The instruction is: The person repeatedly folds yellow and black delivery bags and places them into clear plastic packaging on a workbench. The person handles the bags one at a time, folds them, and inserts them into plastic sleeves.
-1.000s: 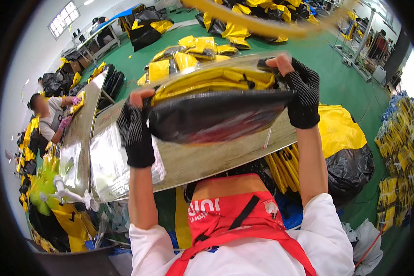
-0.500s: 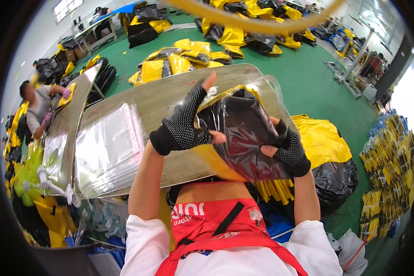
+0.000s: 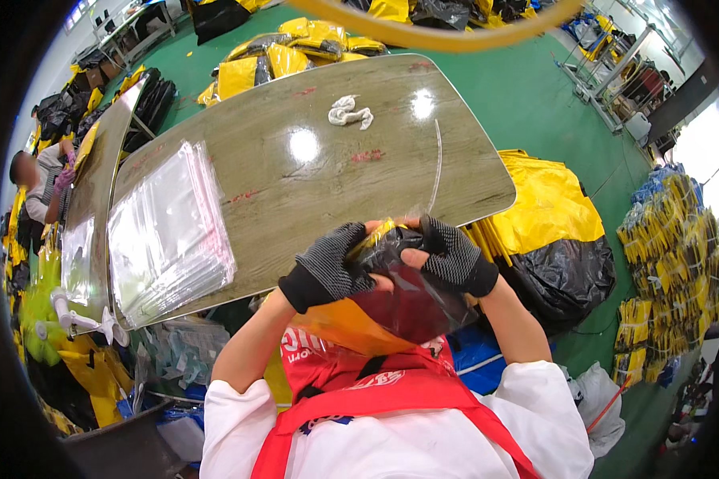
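Packet (image 3: 414, 310), one, black and yellow in clear plastic: was held between both hands, before the red apron (image 3: 387, 391). Left hand (image 3: 327, 267), gloved: its fingers gripped the packet's upper left part. Right hand (image 3: 453, 259), gloved: its fingers held the upper right, thumb across the front. Table (image 3: 287, 199), woodgrain: bore clear bags (image 3: 168, 239), stacked at left; white rag (image 3: 349, 113), toward the far edge; thin strip (image 3: 437, 164), at right.
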The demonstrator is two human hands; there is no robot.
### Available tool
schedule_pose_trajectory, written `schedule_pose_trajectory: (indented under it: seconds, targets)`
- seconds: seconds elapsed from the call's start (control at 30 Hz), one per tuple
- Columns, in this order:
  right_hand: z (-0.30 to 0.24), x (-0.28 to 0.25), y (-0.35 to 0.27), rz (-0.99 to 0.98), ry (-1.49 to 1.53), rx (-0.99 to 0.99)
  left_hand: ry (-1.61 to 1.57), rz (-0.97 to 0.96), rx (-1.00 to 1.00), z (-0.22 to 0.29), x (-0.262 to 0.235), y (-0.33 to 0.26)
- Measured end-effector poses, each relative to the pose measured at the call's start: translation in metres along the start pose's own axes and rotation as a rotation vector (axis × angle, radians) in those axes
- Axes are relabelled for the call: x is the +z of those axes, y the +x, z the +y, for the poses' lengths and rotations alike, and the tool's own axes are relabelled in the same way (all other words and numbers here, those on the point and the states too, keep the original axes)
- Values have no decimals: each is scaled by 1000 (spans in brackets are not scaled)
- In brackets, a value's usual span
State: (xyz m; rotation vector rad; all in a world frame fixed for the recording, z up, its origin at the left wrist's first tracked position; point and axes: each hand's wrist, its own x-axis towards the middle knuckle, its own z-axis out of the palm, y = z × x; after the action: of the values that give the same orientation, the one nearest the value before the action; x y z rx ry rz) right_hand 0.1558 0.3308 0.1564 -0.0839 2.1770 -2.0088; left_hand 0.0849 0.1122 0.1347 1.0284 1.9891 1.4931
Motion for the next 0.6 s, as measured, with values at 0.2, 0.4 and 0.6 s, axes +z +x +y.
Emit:
schedule_pose_trajectory:
  seconds: [0.2, 0.4, 0.6]
  targets:
    - [9, 14, 14, 79, -314, 190, 8, 78, 16, -3, 9, -3]
    - [44, -58, -16, 12, 194, -130, -256, 247, -124, -4, -31, -33]
    - [67, 6, -7, 290, 523, 136, -26, 533, 17, 4, -35, -29]
